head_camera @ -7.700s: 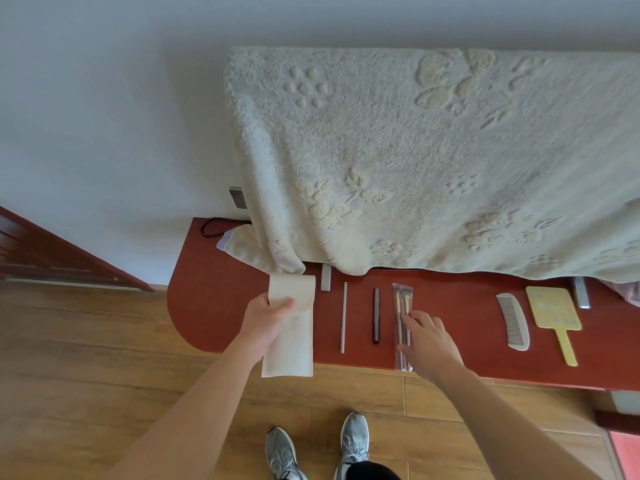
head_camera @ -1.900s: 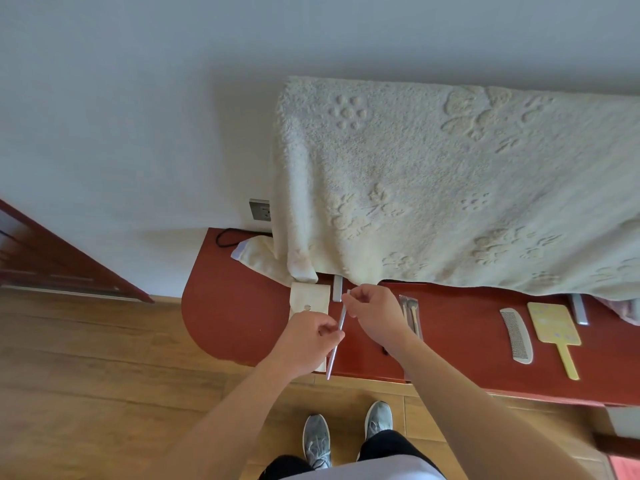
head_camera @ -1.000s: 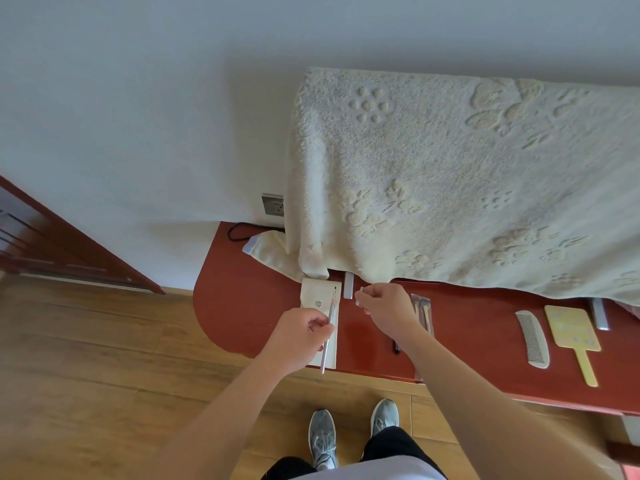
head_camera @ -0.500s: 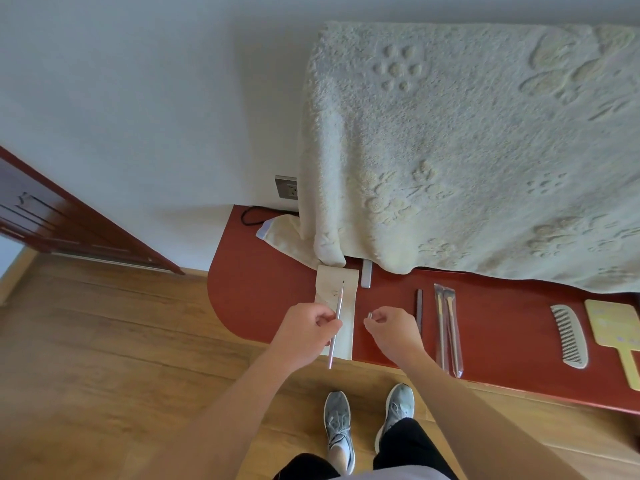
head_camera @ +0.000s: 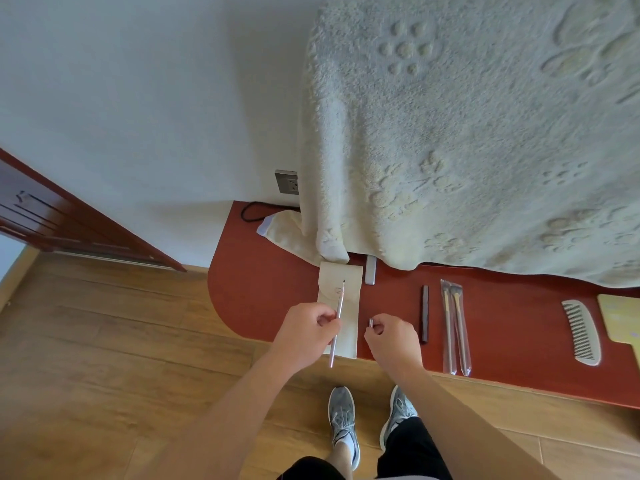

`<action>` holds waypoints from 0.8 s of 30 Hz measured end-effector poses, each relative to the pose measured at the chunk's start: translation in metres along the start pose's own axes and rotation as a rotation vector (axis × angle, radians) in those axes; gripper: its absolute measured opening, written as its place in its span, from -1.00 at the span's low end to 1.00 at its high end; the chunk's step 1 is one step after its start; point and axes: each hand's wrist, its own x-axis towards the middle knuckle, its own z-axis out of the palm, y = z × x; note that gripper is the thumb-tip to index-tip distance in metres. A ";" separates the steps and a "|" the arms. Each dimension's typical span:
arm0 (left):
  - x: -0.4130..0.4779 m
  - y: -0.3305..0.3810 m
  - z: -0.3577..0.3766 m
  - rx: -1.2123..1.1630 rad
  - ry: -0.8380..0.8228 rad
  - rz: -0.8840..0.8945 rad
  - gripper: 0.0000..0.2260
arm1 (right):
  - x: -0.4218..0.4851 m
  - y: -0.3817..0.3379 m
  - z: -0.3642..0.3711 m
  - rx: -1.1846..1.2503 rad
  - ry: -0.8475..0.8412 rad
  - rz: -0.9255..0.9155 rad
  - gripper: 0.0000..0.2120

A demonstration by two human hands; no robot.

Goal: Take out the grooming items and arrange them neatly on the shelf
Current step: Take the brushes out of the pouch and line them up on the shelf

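Red shelf (head_camera: 270,306), rounded left end, against white wall above wood floor; cream towel (head_camera: 467,133) hangs over it. Left hand (head_camera: 306,329) grip pinches slim pencil (head_camera: 337,318) above cream pouch (head_camera: 346,299); right hand (head_camera: 393,337) grip pinches small cap (head_camera: 370,322). At 3 o'clock on the shelf: dark stick (head_camera: 424,313), bagged brushes (head_camera: 455,327), comb (head_camera: 581,332).

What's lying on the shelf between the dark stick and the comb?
In the head view, a clear sleeve with two brushes lies between the dark stick and the comb; otherwise bare red shelf.
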 end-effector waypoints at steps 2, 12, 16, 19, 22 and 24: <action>-0.001 0.001 0.000 0.003 0.002 -0.003 -0.89 | -0.002 0.000 0.003 -0.028 0.022 -0.020 -0.75; -0.003 0.001 0.001 0.009 0.008 -0.010 -0.91 | -0.004 -0.004 0.006 -0.021 0.072 -0.012 -0.61; -0.002 0.004 0.002 0.002 0.012 -0.015 -0.92 | -0.004 -0.006 0.006 -0.032 0.071 -0.006 -0.61; 0.000 0.007 0.004 -0.005 0.013 -0.017 -0.91 | -0.004 -0.006 0.004 -0.048 0.062 0.006 -0.60; 0.003 0.011 0.006 -0.003 0.009 -0.016 -0.89 | -0.005 -0.005 0.002 -0.067 0.049 0.007 -0.60; 0.006 0.015 0.008 0.003 0.010 -0.012 -0.88 | -0.005 -0.005 0.000 -0.073 0.037 0.005 -0.59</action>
